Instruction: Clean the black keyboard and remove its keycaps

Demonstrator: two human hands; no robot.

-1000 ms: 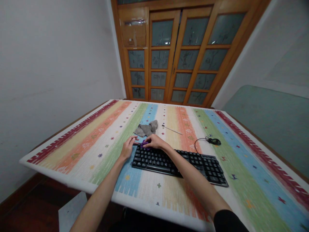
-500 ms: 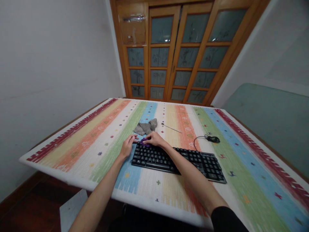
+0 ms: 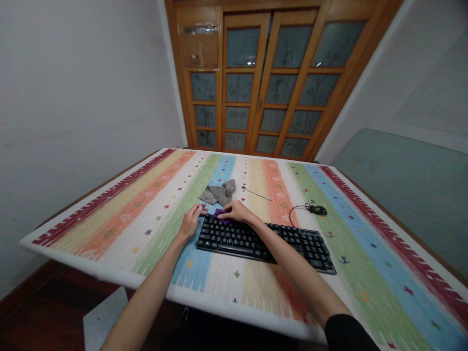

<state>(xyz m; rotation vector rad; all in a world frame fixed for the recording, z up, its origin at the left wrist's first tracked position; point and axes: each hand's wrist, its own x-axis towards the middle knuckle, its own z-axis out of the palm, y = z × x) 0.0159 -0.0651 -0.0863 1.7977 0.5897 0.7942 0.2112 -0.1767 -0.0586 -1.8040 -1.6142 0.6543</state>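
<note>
A striped tablecloth [image 3: 120,214], patterned with small flowers and animals, covered the table. On it lay a crumpled grey cloth [image 3: 218,193], mostly over a blue stripe, and to its right a thin rod [image 3: 258,194] with a dark tip slanted across a yellow stripe. Beyond the far edge stood wooden doors [image 3: 268,80] with patterned glass panes; a brown sheet [image 3: 199,51], perhaps cardboard, filled the upper left opening. A pale wall [image 3: 84,87] rose on the left, a greenish panel [image 3: 402,190] on the right. Dark reddish floor [image 3: 54,302] showed below.
</note>
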